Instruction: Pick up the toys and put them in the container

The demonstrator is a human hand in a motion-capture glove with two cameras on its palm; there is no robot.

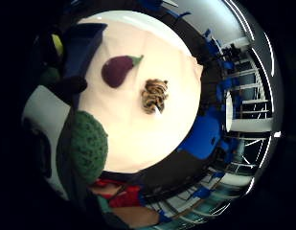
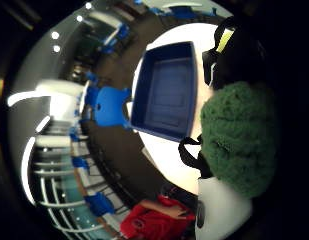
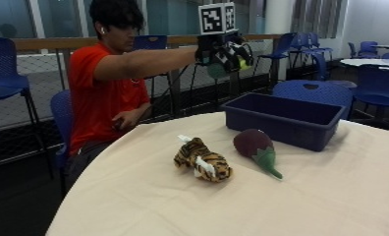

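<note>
My gloved right hand (image 3: 224, 51) is raised high above the table, just short of the blue container's (image 3: 273, 129) near end. Its fingers curl round a green knitted toy (image 3: 215, 71), which fills the palm views (image 2: 239, 135) (image 1: 87, 146). The container (image 2: 159, 131) looks empty inside. A striped tiger toy (image 3: 202, 160) (image 1: 153, 95) lies on the cream tablecloth (image 3: 149, 196). To its right, a purple eggplant toy (image 3: 253, 144) (image 1: 118, 70) with a green stem lies close to the container's front wall.
Blue chairs (image 3: 315, 91) stand behind the container and around the room. The person's bare left hand (image 3: 119, 123) stays low by the lap, off the table. A railing with mesh runs behind the person.
</note>
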